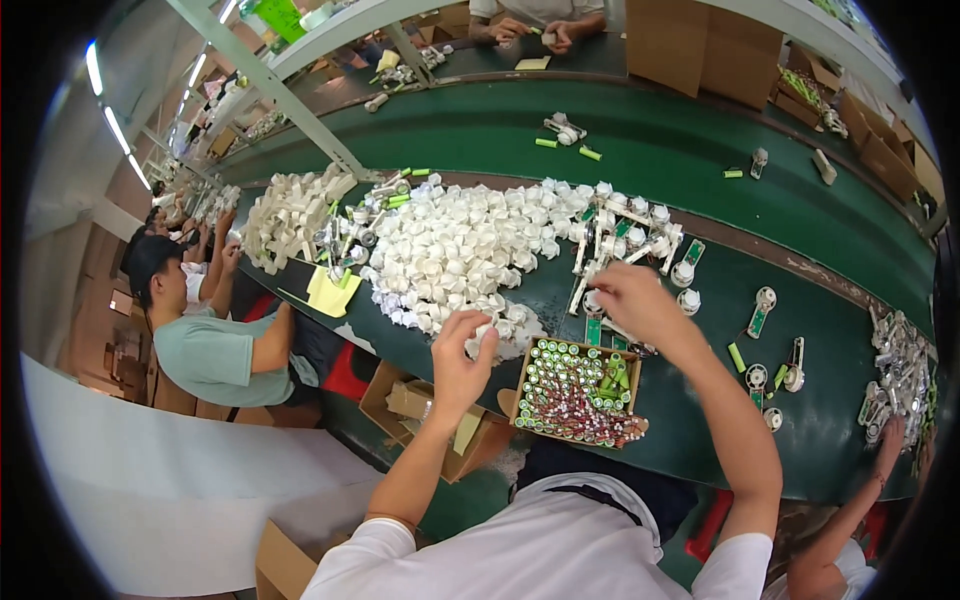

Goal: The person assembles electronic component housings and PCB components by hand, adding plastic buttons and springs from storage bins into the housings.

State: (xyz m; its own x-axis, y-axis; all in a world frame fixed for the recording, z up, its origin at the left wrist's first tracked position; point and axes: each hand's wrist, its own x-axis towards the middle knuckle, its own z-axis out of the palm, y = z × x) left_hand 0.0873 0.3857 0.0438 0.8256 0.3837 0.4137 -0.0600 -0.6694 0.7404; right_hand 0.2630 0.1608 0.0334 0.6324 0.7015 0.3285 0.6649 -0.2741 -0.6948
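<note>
My left hand (462, 352) is closed around a small white plastic part at the near edge of a big heap of white plastic parts (455, 250) on the dark green bench (820, 310). My right hand (632, 300) reaches forward over a cluster of white assemblies with green circuit boards (625, 240); its fingers curl down among them, and what they grip is hidden. Between my arms sits a small cardboard box (575, 392) packed with green cylindrical cells and red wires.
A green conveyor belt (690, 140) runs behind the bench with a few loose parts. A person in a green shirt (215, 350) sits at my left. Another person's hand (890, 435) works at my right. Cardboard boxes (700, 40) stand beyond the belt; yellow sheets (332, 292) lie left.
</note>
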